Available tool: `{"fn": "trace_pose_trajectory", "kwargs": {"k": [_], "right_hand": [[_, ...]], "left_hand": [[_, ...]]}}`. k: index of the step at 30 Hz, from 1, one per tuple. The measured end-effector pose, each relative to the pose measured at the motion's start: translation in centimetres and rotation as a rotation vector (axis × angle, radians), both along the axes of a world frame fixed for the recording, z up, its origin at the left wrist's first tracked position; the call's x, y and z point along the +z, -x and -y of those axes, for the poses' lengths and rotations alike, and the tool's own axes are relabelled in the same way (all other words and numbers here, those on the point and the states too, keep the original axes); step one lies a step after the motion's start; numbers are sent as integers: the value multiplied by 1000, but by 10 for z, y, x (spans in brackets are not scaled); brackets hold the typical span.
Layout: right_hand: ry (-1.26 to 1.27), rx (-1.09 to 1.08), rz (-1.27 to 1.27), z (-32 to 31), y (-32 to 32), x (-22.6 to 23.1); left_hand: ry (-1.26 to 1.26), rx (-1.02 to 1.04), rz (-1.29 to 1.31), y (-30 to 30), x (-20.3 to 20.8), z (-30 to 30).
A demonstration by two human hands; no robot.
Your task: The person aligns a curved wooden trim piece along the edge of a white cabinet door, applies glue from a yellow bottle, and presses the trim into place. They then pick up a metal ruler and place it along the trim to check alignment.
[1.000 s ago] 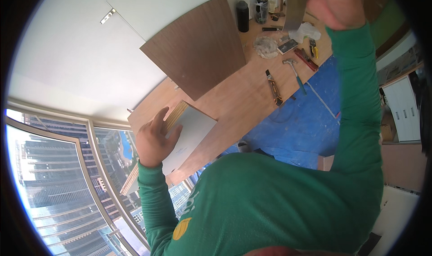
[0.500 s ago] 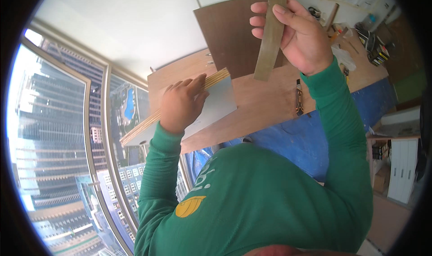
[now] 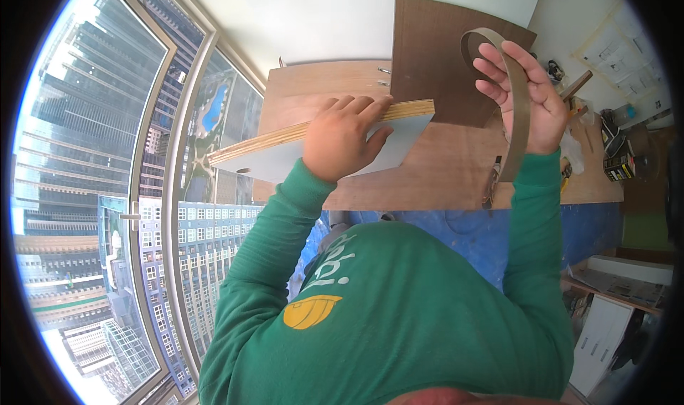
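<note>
My left hand grips the upper edge of a plywood panel that stands tilted on its side. The fingers lie over the bare layered edge and the thumb rests against the pale grey face. Raised at the right, my right hand holds a brown strip of edge banding. The strip curls over in a loop at the top and its lower end hangs past the palm, apart from the panel.
A utility knife lies on the wooden worktable below the strip. Behind stands a dark brown board. Tools and a plastic bag crowd the table's right end. Blue sheeting covers the floor; a tall window flanks the left.
The strip, almost straight before, is now bent into a loop. My view has turned, so both hands and the panel appear farther right. My left hand keeps its place on the panel's edge.
</note>
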State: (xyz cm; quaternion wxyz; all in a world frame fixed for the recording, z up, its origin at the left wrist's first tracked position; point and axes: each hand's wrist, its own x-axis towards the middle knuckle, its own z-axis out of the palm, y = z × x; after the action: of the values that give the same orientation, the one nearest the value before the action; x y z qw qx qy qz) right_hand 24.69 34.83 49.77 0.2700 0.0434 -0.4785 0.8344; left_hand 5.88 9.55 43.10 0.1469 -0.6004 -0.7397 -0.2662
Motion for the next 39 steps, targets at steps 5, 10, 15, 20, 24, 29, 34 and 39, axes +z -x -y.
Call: {"fn": "trace_pose_trajectory", "kwargs": {"k": [5, 10, 15, 20, 24, 29, 34, 39], "right_hand": [[-467, -255, 121, 1, 6, -26], [-496, -299, 232, 15, 26, -44], [-692, -411, 343, 47, 76, -67], [-803, -462, 522, 63, 109, -81], [-877, -529, 533, 62, 115, -85], [-883, -511, 572, 58, 117, -85], [-903, -499, 536, 58, 121, -83], [-908, -475, 550, 58, 122, -82]], "left_hand": [[-38, 12, 5, 0, -2, 3], [-56, 19, 24, -1, -5, 2], [-77, 24, 32, 1, -8, 1], [-105, 211, -57, -8, -15, 17], [-12, 433, -68, -5, -31, 69], [-19, 692, -128, 17, -59, 144], [-134, 933, -49, 34, -70, 193], [-415, 924, 220, 46, -62, 200]]}}
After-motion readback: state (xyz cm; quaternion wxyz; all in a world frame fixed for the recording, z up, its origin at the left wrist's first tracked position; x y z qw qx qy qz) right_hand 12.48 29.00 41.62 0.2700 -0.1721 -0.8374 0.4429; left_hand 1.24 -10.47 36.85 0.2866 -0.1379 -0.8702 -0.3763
